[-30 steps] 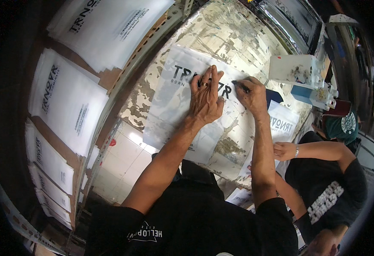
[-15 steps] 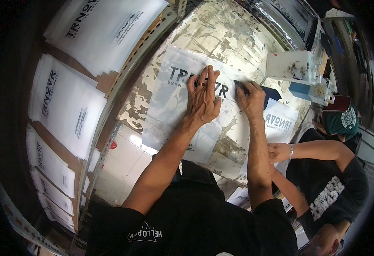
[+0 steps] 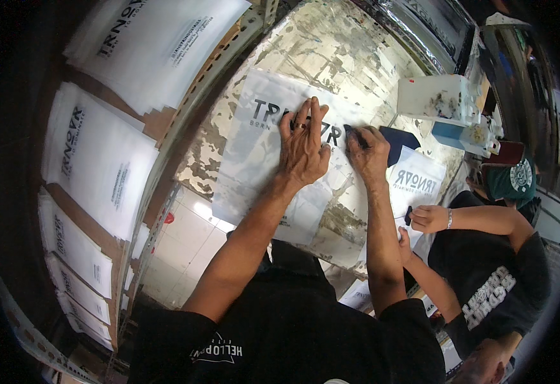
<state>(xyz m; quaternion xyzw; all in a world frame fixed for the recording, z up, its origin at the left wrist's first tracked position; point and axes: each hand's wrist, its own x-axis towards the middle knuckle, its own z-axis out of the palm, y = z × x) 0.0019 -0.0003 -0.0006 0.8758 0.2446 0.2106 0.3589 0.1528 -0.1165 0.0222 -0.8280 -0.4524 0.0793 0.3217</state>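
Worn, patchy paint covers the table (image 3: 337, 45), where a white sheet (image 3: 248, 182) with dark lettering lies flat, stacks (image 3: 101, 173) of similar ones well to its left. The left hand (image 3: 303, 150) rests palm down across the print, fingers extended, grasping nothing; the right hand (image 3: 367, 150) is curled around a small dark item (image 3: 348, 130), mostly hidden, beside the last letter. Should the left hand's pressure slacken, the sheet could slip or crease under a push from the right. If the ink is wet, which I cannot tell, the fingers might smear it. A co-worker's hand (image 3: 404, 242), near the right forearm (image 3: 382, 224), could jog it and spoil the lettering's edge.
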